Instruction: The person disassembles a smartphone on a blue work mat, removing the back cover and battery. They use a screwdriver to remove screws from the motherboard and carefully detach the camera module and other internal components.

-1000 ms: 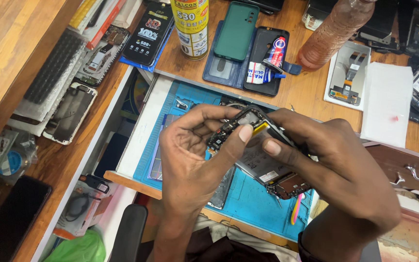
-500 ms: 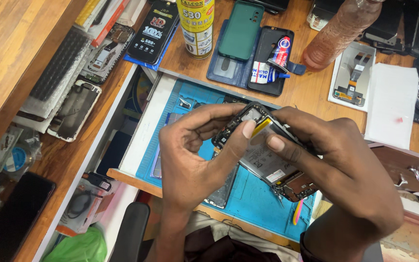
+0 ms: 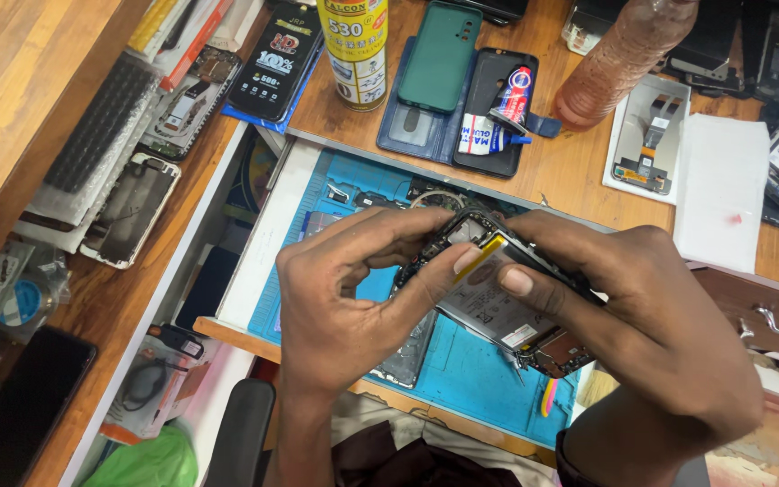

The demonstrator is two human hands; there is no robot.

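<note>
Hands together over a blue silicone work mat [image 3: 489, 379], both clamped on an opened black smartphone with its grey battery exposed [image 3: 498, 302]; left hand [image 3: 344, 307] grips the phone's upper end, thumb pressed on the battery's yellow-edged corner; right hand [image 3: 651, 334] wraps the far side, thumb flat on the battery; phone held tilted above the mat, not touching it; beyond, on the wooden desk [image 3: 579, 167], a yellow spray can [image 3: 353, 50], a dark green phone case [image 3: 439, 54], a small glue tube [image 3: 511, 99], a clear plastic bottle [image 3: 624, 59]; loose phone frame [image 3: 128, 212] at left.
</note>
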